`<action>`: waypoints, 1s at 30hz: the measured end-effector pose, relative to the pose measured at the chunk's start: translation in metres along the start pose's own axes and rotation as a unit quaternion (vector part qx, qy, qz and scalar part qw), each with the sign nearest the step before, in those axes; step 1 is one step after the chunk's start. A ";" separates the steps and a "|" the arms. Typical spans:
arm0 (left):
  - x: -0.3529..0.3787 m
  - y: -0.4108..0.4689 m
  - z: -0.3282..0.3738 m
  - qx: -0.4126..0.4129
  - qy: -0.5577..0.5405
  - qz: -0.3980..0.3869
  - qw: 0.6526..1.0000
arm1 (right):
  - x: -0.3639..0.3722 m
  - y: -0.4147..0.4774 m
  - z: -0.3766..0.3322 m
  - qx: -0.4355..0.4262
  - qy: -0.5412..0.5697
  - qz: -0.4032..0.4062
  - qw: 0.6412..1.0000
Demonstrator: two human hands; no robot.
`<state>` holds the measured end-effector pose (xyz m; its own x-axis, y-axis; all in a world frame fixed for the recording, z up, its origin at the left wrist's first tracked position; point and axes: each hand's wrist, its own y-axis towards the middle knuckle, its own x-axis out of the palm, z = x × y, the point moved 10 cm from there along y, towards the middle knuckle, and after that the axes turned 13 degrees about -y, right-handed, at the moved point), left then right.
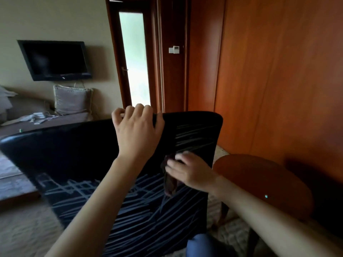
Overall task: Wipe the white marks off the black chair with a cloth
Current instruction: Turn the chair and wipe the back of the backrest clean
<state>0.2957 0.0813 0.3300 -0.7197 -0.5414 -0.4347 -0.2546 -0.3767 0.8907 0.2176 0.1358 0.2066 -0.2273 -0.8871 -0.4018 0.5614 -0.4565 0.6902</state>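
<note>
No lettering can be read anywhere in this room. A small bright mark on the lower bezel of the wall-mounted television (55, 60), upper left of the frame, is too small to make out, as is the white wall panel (174, 49), upper centre. The white marks (141, 216) on the black chair (74, 145) are plain strokes, not letters.

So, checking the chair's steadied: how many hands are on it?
2. The left hand grips the top edge of the black chair; the right hand holds the cloth against its back.
</note>
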 end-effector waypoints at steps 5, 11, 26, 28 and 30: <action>-0.003 -0.001 -0.002 -0.006 -0.006 0.005 1.000 | -0.062 0.037 0.062 0.101 -0.030 0.141 0.984; -0.005 0.000 -0.010 -0.008 -0.021 -0.009 1.000 | 0.017 -0.033 -0.001 0.046 0.008 -0.022 0.999; -0.019 -0.004 -0.020 0.024 0.001 0.054 0.998 | -0.022 -0.011 0.028 0.047 -0.027 0.056 0.997; -0.020 -0.005 -0.024 0.024 -0.001 0.059 0.998 | -0.060 0.013 0.062 0.104 -0.040 0.112 0.987; -0.022 -0.007 -0.026 0.029 0.001 0.066 0.997 | -0.076 0.023 0.080 0.135 -0.052 0.132 0.981</action>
<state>0.3299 0.0759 0.3300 -0.7480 -0.5851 -0.3133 -0.1944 -0.2581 0.9463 0.1843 0.1872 0.3010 -0.1902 -0.9726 -0.1335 0.3830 -0.1987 0.9021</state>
